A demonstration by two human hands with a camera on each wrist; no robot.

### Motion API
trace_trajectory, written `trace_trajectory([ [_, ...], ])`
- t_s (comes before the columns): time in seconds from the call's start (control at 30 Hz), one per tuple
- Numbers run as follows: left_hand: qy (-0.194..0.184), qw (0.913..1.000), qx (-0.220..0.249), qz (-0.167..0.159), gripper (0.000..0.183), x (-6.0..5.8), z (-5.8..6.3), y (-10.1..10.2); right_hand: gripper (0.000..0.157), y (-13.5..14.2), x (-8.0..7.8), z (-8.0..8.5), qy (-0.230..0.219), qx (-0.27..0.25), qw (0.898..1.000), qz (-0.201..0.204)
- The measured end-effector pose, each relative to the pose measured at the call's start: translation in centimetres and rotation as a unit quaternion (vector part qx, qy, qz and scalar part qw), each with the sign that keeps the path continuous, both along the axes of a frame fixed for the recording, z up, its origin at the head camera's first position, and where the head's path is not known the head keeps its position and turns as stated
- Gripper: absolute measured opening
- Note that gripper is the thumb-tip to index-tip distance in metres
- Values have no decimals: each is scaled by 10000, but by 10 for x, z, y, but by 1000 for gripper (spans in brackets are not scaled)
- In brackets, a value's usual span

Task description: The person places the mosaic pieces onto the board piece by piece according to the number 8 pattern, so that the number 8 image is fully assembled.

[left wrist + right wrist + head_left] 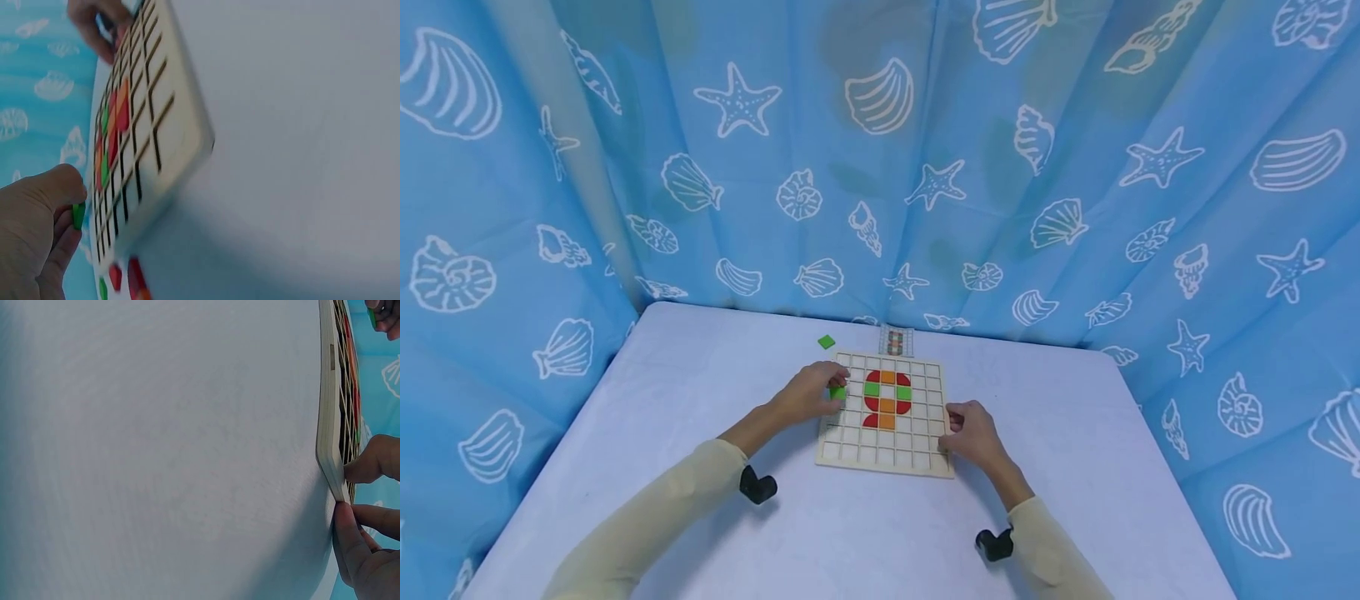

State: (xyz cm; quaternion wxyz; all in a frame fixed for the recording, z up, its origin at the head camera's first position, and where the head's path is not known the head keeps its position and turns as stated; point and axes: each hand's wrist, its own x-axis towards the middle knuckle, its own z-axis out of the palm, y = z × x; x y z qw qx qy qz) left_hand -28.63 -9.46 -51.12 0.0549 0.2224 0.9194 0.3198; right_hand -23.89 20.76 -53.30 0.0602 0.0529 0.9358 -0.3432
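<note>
A wooden grid board lies on the white table. Red, orange and green tiles fill some of its middle cells, around a bare white cell. At the board's left side, my left hand pinches a green tile between thumb and fingers, over the edge cells. My right hand grips the board's right edge. In the right wrist view its thumb rests on the top face, with the fingers against the side.
Just past the board's far edge lies a small pattern card. A loose green tile is at the far left. The left wrist view shows more loose pieces beside the board, among them a red piece. A blue shell-print curtain hangs behind the table.
</note>
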Motion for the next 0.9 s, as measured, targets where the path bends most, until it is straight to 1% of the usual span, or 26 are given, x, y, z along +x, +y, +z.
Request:
trace_trajectory([
  [0.1,48,9996,-43,-278,51,6,0,9,68,0,-1,1,8,16,10000,30],
  [0.2,119,9987,-37,-502,53,11,-2,16,68,0,-1,1,11,8,10000,57],
  [0.33,218,9968,-15,-769,51,18,-9,24,68,0,-1,0,-13,-14,10000,43],
  [0.53,319,9933,-40,-1111,50,32,-17,36,67,-1,0,0,-84,-14,10000,2],
  [0.7,305,9927,-118,-1160,48,41,-23,44,67,-1,0,-1,-44,-15,10000,4],
  [0.8,293,9930,-224,-1122,49,43,-25,46,68,-1,-1,-2,-33,1,10000,9],
  [0.9,341,9928,-229,-1122,49,45,-25,46,67,0,-1,-2,-18,-8,10000,17],
])
